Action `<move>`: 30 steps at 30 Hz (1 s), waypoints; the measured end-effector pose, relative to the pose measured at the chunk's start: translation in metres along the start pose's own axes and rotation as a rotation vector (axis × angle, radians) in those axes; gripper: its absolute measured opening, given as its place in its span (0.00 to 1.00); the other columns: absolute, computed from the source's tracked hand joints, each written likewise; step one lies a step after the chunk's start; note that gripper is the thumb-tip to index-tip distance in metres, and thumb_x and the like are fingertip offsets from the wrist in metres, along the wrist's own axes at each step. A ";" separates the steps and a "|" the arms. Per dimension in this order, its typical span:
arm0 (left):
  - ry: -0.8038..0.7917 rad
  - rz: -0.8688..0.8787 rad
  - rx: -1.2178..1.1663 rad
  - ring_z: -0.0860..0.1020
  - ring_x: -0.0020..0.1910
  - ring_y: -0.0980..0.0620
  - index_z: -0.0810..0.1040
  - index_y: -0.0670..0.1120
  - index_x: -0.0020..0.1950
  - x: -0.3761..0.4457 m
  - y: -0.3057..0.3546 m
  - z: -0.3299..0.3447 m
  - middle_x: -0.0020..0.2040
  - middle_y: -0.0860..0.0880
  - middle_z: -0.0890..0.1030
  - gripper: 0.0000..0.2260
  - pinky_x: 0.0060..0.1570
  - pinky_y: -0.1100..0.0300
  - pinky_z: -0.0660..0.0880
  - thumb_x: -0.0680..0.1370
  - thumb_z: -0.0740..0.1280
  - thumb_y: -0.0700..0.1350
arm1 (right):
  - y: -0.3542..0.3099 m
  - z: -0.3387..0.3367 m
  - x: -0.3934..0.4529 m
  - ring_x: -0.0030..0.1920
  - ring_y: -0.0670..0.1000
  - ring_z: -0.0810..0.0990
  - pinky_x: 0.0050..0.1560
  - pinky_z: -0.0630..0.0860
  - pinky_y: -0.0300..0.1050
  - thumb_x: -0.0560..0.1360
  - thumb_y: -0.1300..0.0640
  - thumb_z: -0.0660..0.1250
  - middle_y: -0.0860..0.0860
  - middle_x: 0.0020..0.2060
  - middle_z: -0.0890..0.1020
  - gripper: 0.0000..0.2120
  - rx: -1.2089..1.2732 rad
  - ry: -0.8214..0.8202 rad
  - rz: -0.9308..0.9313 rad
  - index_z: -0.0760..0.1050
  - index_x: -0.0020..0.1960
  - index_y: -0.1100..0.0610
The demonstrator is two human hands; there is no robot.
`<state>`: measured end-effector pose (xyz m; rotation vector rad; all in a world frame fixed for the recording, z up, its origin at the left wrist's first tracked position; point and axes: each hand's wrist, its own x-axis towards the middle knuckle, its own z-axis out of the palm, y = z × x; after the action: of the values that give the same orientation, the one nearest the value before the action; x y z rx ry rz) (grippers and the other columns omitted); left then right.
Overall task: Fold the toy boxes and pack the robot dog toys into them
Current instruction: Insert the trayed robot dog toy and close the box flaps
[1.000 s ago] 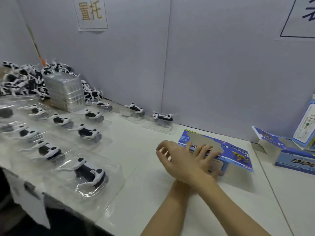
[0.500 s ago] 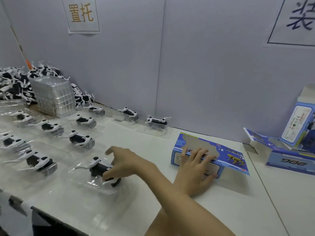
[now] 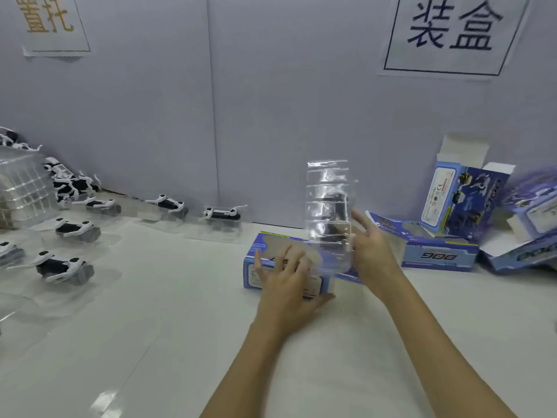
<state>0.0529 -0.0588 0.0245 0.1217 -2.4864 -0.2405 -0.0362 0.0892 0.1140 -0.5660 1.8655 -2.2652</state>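
Head view, right hand (image 3: 372, 251) fingers clamp upright clear tray (image 3: 328, 212), left hand (image 3: 286, 285) fingers spread on blue box (image 3: 256, 267)

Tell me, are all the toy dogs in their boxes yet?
Not yet. One blue box is folded and lies under the left hand. The right hand holds a clear tray with a dog upright over it. Many toy dogs wait on the table, and open boxes stand at right.

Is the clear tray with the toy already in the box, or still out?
Out. The right hand holds the clear tray upright above the blue box, which the left hand steadies.
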 end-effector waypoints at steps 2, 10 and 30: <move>0.102 -0.049 0.001 0.68 0.76 0.49 0.75 0.53 0.54 0.003 0.000 0.005 0.61 0.57 0.77 0.26 0.73 0.30 0.42 0.71 0.68 0.73 | 0.009 -0.027 -0.005 0.54 0.56 0.86 0.51 0.83 0.53 0.76 0.53 0.75 0.54 0.58 0.85 0.27 0.052 0.069 -0.002 0.72 0.73 0.50; 0.154 -0.212 -0.137 0.71 0.72 0.43 0.75 0.47 0.56 0.004 -0.017 -0.001 0.59 0.53 0.78 0.18 0.63 0.33 0.65 0.71 0.75 0.51 | 0.048 -0.066 -0.011 0.50 0.56 0.85 0.53 0.78 0.52 0.79 0.64 0.68 0.51 0.50 0.88 0.23 0.064 0.083 0.106 0.74 0.71 0.48; 0.481 -0.509 -0.862 0.79 0.58 0.57 0.80 0.55 0.55 0.015 -0.029 -0.034 0.56 0.58 0.83 0.13 0.60 0.50 0.77 0.76 0.74 0.40 | 0.027 -0.069 -0.038 0.60 0.58 0.85 0.53 0.82 0.48 0.72 0.50 0.76 0.54 0.61 0.85 0.24 -0.199 -0.473 0.229 0.78 0.67 0.35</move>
<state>0.0625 -0.0938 0.0540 0.3885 -1.6624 -1.2916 -0.0310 0.1593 0.0700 -0.7889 1.8071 -1.6373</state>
